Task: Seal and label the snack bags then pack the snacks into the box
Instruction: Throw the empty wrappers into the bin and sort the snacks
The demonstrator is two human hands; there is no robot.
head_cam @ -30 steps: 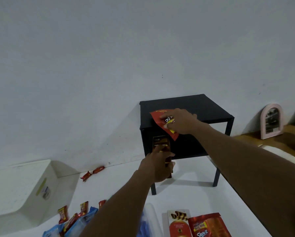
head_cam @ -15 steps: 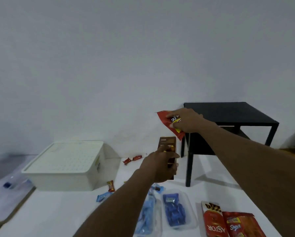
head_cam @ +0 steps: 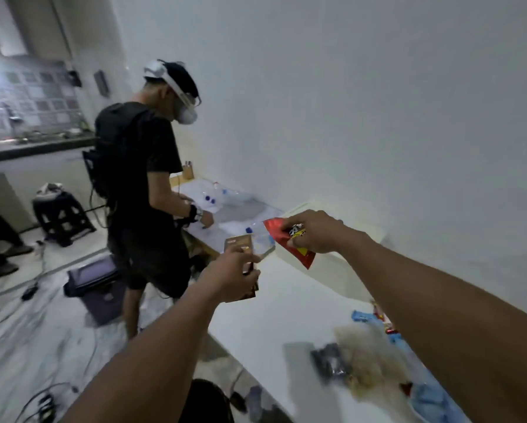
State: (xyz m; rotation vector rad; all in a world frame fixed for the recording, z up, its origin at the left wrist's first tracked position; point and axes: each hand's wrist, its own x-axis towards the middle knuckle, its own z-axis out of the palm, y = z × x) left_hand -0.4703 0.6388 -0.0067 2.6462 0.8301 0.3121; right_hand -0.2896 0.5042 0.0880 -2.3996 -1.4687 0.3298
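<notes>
Head view: my right grip (head_cam: 315, 232) clamps the red pouch (head_cam: 289, 244), my left grip (head_cam: 231, 277) the brown pack (head_cam: 239, 244); both look light, crinkly, best pinched at edges.

Both forearms are showing bare up to the frame edge, no sleeves; the left hand (head_cam: 230, 277) and right hand (head_cam: 315, 230) are wearing nothing.

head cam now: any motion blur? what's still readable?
Head view: heavy motion blur smears the snack pile at lower right beyond reading; wide-angle distortion tilts the wall; dim, flat lighting. Left hand holding a brown packet and right hand holding a red packet stay fairly sharp.
</notes>
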